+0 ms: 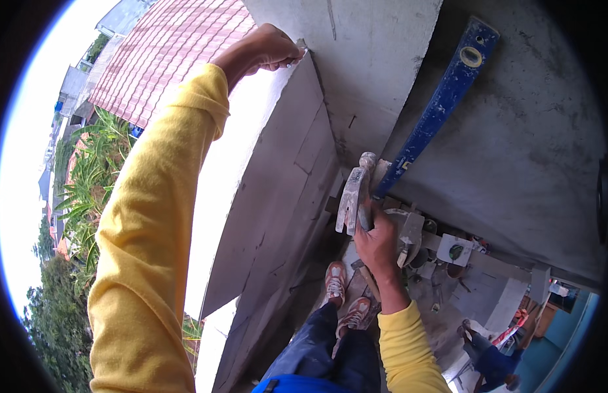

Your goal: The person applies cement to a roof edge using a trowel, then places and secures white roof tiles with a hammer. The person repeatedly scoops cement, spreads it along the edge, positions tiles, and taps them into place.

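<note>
My left hand [273, 51], at the end of a yellow sleeve, reaches up to the top corner of the light concrete ledge [268, 105], fingers closed on something small and pale that I cannot make out. My right hand [376, 239] grips a dusty claw hammer [356, 187] close to its head, claw pointing down. Just beyond it a long blue spirit level [448, 92] slants against the grey wall, its lower end hidden behind the hand.
A concrete column [376, 46] rises ahead. My feet [337, 281] are on a narrow plank above a floor with buckets [455, 268] and tools. Another person [494, 363] works below right. A tiled roof [160, 59] and plants lie outside, beyond the ledge.
</note>
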The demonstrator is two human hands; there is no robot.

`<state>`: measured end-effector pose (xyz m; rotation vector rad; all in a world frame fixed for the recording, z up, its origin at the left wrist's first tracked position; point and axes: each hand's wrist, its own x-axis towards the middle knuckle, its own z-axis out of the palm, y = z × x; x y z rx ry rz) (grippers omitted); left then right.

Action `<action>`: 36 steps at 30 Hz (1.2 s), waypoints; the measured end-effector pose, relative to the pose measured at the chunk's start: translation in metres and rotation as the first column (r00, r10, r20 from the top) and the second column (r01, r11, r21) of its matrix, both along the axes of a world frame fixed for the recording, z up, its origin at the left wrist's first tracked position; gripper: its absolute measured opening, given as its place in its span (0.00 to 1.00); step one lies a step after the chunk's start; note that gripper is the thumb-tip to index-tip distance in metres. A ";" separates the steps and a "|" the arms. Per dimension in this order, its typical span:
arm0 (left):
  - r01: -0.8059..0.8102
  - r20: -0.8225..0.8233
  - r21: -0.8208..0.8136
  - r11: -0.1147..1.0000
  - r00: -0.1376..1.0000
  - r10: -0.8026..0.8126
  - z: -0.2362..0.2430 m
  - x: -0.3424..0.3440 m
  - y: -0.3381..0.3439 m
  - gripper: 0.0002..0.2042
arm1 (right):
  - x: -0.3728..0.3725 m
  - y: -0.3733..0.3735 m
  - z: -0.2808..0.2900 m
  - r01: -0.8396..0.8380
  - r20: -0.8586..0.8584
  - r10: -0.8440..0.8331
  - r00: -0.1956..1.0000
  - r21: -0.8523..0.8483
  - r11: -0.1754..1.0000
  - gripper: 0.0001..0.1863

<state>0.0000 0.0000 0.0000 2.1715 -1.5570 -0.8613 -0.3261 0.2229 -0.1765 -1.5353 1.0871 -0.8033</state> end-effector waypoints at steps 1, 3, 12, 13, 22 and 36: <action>-0.002 -0.024 -0.002 1.000 1.000 0.002 0.001 -0.003 -0.001 0.12 | 0.000 -0.005 -0.002 0.015 -0.034 -0.019 0.999 -0.124 0.992 0.21; -0.008 -0.039 0.001 1.000 0.999 0.008 0.000 -0.004 -0.003 0.12 | 0.005 -0.015 0.001 0.048 -0.065 -0.073 0.995 -0.324 0.945 0.22; -0.036 -0.196 0.036 0.999 0.980 0.042 -0.005 0.008 -0.004 0.10 | 0.033 -0.058 0.019 0.026 0.089 0.017 0.996 -0.462 0.886 0.23; -0.037 -0.219 0.041 0.998 0.975 0.045 -0.005 0.008 -0.003 0.10 | 0.035 -0.061 0.019 -0.001 0.070 0.037 0.997 -0.467 0.884 0.23; -0.076 -0.344 0.146 0.986 0.931 0.123 -0.006 0.018 -0.009 0.09 | 0.084 -0.129 0.036 -0.124 -0.052 0.123 0.991 -0.698 0.705 0.23; -0.064 -0.361 0.186 0.980 0.924 0.129 -0.009 0.025 -0.016 0.08 | 0.109 -0.156 0.057 -0.189 -0.125 0.162 0.979 -0.854 0.485 0.22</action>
